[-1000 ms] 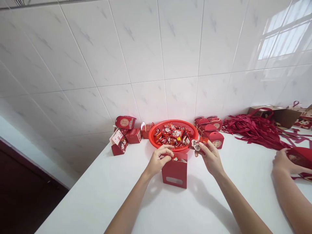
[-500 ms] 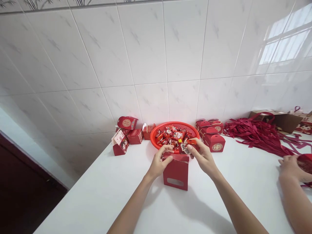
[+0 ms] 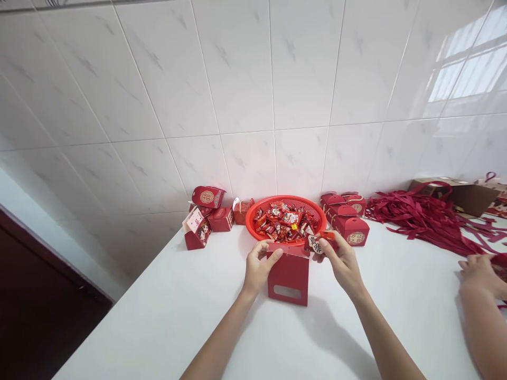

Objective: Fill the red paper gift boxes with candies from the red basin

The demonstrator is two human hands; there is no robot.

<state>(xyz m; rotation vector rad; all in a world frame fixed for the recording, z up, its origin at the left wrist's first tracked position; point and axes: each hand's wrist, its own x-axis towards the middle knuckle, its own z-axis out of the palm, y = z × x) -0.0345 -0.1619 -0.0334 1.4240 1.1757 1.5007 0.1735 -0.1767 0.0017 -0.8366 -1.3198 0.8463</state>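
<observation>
A red paper gift box [image 3: 288,274] with an oval window stands upright on the white table. My left hand [image 3: 259,266] grips its upper left edge, thumb on the near face and fingers behind. Just right of the box's top, my right hand [image 3: 344,261] pinches wrapped candies [image 3: 316,245] in red packaging with white lettering. How many it holds I cannot tell. Behind the box lies a red plastic basket [image 3: 252,232], filled with wrapped candies [image 3: 283,219].
Several decorated red boxes [image 3: 208,214] cluster left of the basket, and more red boxes [image 3: 347,224] sit to its right. Dark red ribbons [image 3: 420,219] are heaped near an open cardboard box [image 3: 465,195]. Another person's hand [image 3: 481,277] works at the right edge. A tiled wall [image 3: 245,95] backs the table.
My right hand has moved right with the candies, away from over the box's opening to beside it. My left hand stays on the box. The view has shifted slightly.
</observation>
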